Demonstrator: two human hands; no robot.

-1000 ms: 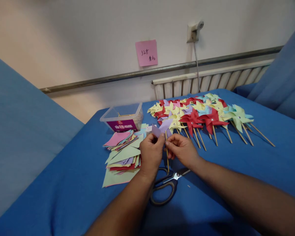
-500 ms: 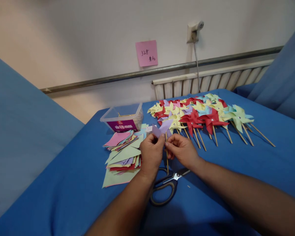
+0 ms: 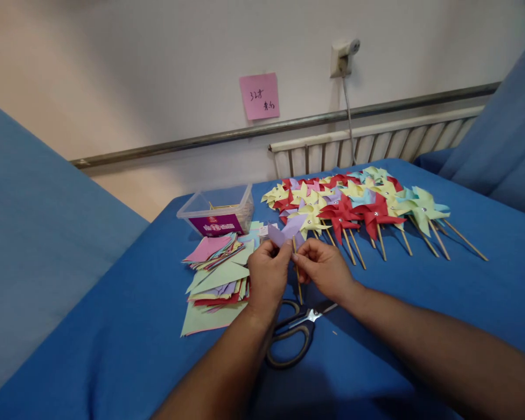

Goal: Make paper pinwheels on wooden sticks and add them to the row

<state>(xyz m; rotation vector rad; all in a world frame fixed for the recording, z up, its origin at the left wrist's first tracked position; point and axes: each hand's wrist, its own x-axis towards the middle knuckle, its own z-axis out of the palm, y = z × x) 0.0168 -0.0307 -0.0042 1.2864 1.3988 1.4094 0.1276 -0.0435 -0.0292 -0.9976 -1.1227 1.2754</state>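
Observation:
A purple paper pinwheel [image 3: 289, 228] is held between both hands above the blue cloth. My left hand [image 3: 269, 271] is closed on its paper, the thumb pressing at the top of the thin wooden stick [image 3: 300, 286]. My right hand [image 3: 326, 268] pinches at the stick's upper part from the right, its fingertips nearly meeting the left thumb; any small part between them is hidden. Below the hands lies a pair of black-handled scissors [image 3: 308, 317] with its blades parted, pointing right.
Finished pinwheels [image 3: 342, 217] in several colours lie in a group at the back right, sticks toward me. At left are stacked coloured paper pieces [image 3: 214, 274] and a clear plastic box [image 3: 245, 213] holding sticks. Behind the table are a radiator [image 3: 376, 140] and wall pipe [image 3: 219, 138].
The stick has tilted slightly, its lower end swinging a little to the right. Both hands keep nearly the same hold on the pinwheel.

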